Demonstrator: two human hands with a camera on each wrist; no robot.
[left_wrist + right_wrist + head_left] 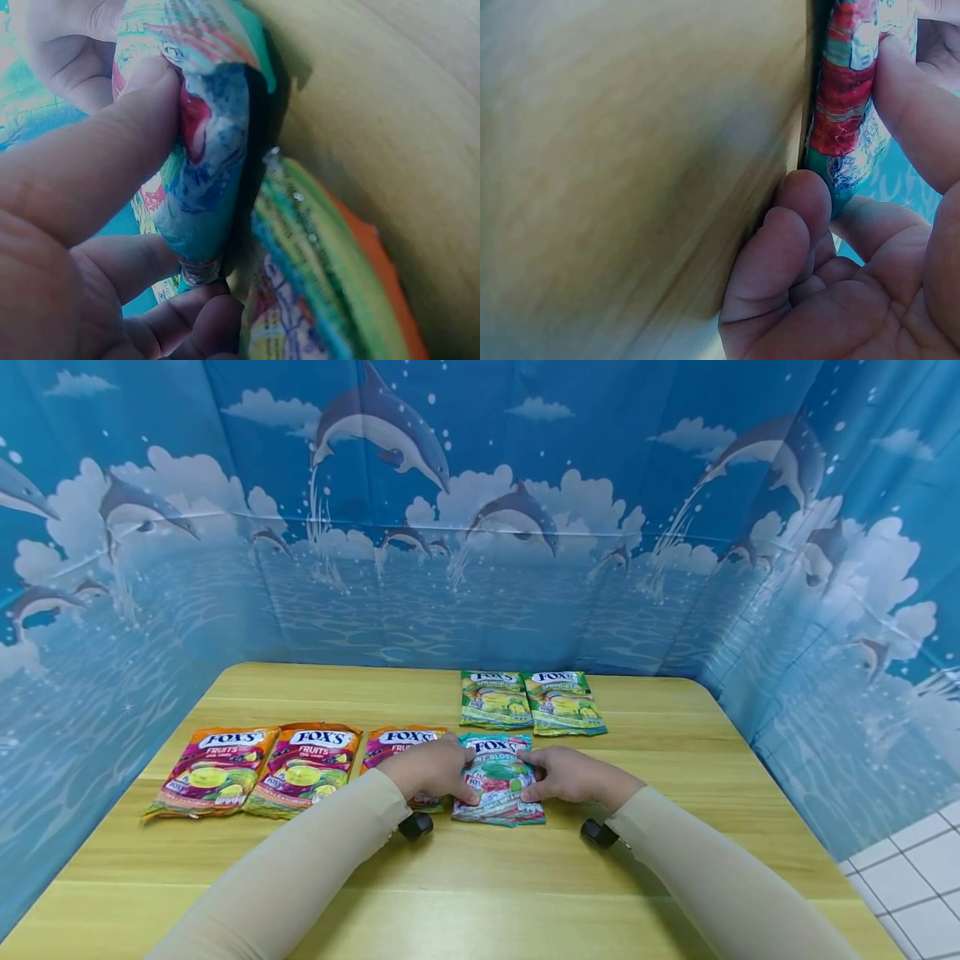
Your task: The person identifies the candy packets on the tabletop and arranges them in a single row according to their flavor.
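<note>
Pale sleeves [303,872] are stretched forward; a teal FOX'S packet [497,774] is pinched by left hand [431,768] and right hand [576,776].

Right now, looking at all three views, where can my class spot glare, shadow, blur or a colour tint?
Head: fairly sharp, with pale glare on the table and shadows beside the sleeves; left wrist: soft overall, the table's grain smeared, a dark shadow along the mint packet; right wrist: table grain blurred, a bluish tint toward the lower left.
</note>
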